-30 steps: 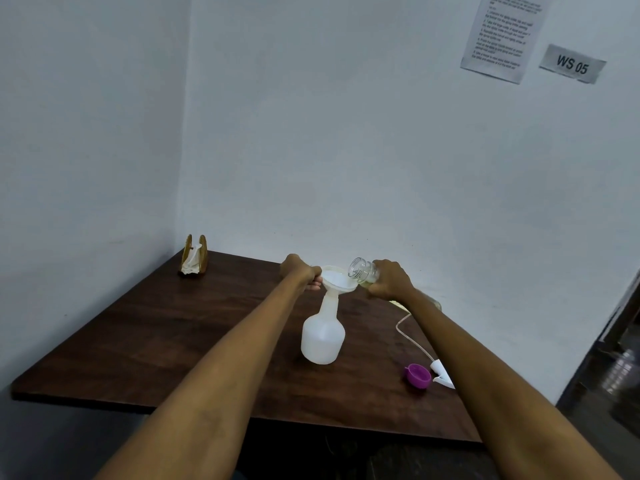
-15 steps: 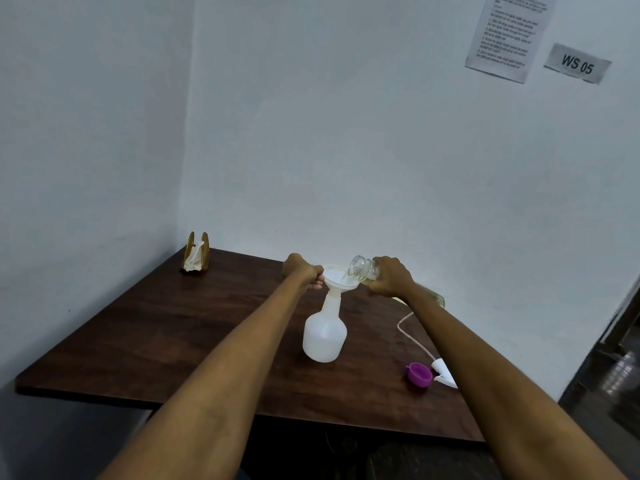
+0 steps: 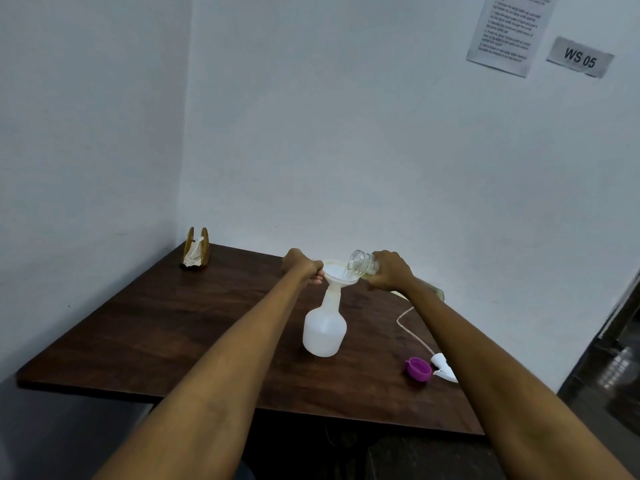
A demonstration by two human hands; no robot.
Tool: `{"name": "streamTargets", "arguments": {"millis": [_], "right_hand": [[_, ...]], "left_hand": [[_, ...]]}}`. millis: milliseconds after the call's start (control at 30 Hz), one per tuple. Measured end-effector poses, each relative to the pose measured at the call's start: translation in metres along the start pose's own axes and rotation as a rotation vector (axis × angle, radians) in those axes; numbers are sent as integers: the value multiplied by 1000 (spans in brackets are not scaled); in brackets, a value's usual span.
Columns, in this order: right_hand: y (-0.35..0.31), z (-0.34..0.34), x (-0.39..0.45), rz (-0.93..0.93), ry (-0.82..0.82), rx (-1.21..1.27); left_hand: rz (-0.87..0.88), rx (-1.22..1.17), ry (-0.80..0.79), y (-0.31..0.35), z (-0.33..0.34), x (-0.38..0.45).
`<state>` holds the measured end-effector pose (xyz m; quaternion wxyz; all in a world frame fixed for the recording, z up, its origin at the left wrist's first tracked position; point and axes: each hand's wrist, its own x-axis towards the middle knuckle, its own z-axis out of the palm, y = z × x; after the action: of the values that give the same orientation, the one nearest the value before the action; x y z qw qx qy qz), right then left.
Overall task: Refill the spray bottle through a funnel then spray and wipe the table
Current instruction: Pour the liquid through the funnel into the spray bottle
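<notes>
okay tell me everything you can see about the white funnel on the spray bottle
The funnel is white, seemingly plastic, with a wide round bowl narrowing to a stem that sits in the neck of the translucent white spray bottle, which stands upright on the dark wooden table. It sits roughly upright. The left hand grips its rim on the left side. The right hand tilts a clear bottle with its open mouth over the bowl; whether the mouth touches the rim cannot be told.
</notes>
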<state>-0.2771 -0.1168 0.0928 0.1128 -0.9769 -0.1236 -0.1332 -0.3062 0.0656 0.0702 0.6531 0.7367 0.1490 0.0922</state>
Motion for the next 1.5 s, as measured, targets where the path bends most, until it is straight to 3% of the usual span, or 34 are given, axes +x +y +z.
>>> {"name": "streamTargets", "arguments": {"millis": [1500], "right_hand": [[-3,-3,-3,-7,-14,-13]], "left_hand": [[-1,28,6,0,1,3]]}}
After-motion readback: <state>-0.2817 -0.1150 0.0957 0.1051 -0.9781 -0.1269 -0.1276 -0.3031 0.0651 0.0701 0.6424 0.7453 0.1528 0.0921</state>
